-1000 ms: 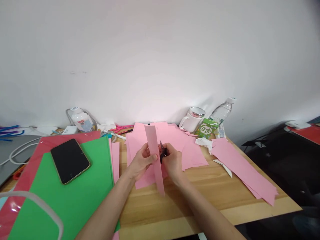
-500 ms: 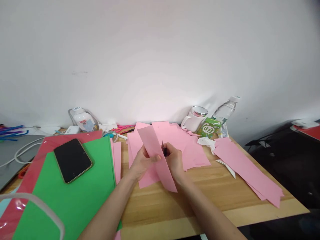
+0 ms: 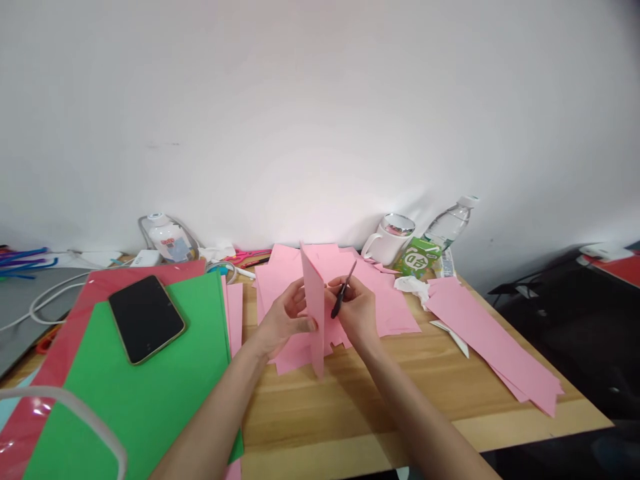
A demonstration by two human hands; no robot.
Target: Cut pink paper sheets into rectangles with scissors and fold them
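Note:
A strip of pink paper (image 3: 314, 293) is held upright above the table, turned nearly edge-on to me. My left hand (image 3: 283, 323) grips it from the left, thumb near its lower half and fingers farther back. On the other side, my right hand (image 3: 356, 310) has a slim black pointed tool (image 3: 343, 293) across its fingers, the narrow end pointing up and away; its exact kind is unclear. The right fingertips are close to the strip; whether they touch it I cannot tell. Overlapping pink sheets (image 3: 385, 300) lie beneath and behind both hands.
At left, a phone (image 3: 147, 320) rests on green paper (image 3: 135, 400). Several pink strips (image 3: 493, 340) lie at right. Along the wall stand a white mug (image 3: 390, 240), a green box (image 3: 419, 257), a leaning water bottle (image 3: 450, 223) and a white bottle (image 3: 170, 237).
The pink strip has turned from slanted, with its face showing, to nearly edge-on and upright. My right hand has shifted slightly right and up, and the black tool now shows more.

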